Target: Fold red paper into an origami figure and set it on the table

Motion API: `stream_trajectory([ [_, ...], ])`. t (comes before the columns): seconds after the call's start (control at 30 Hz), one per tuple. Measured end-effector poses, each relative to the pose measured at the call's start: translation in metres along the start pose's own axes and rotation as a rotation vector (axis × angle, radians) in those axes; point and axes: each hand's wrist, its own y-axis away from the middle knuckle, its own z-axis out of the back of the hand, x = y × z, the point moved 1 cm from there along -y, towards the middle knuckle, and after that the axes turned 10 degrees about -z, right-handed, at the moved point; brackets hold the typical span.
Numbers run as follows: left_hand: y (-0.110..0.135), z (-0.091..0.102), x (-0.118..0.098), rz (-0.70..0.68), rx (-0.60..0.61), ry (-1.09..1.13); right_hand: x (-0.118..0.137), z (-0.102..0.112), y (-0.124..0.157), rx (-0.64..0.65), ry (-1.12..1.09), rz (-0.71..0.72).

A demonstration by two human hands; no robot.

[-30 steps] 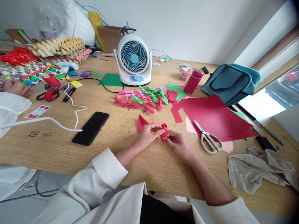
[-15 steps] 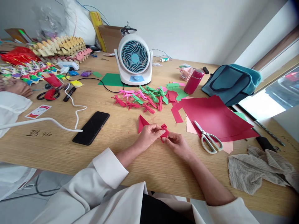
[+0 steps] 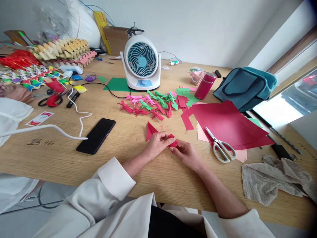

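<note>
A small folded red paper (image 3: 173, 144) is pinched between my two hands, just above the wooden table. My left hand (image 3: 158, 144) grips it from the left with thumb and fingers closed. From the right, my right hand (image 3: 185, 152) holds its lower edge between thumb and forefinger. My fingers hide part of the folds. Just behind my left hand lies a folded red paper triangle (image 3: 150, 129). Beyond my hands, several folded paper figures (image 3: 156, 114) in red, pink and green lie in a cluster.
Scissors (image 3: 220, 147) lie on large red paper sheets (image 3: 230, 124) at the right, near a crumpled cloth (image 3: 267, 180). A black phone (image 3: 96, 136) with a white cable is at left. A white fan (image 3: 143, 62) stands behind. Another person's hands (image 3: 18, 93) rest at far left.
The small folded red paper has tilted and shifted slightly left between my fingers. My right hand has moved a little left with it; my left hand stays nearly still.
</note>
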Motion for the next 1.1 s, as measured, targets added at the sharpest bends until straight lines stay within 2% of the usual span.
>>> stream_trajectory([
  [0.17,0.000,-0.004,-0.003,0.018,-0.001,0.090,-0.004,-0.001,-0.002,0.010,-0.081,-0.007],
  [0.43,0.001,-0.006,-0.011,0.086,-0.103,0.155,-0.002,-0.002,-0.001,0.065,-0.128,-0.050],
  [0.83,0.000,-0.004,-0.013,0.075,-0.204,0.167,0.009,0.003,0.001,0.077,-0.070,-0.072],
  [1.1,-0.002,-0.003,-0.014,0.044,-0.238,0.186,0.005,0.004,0.000,0.012,0.080,-0.066],
])
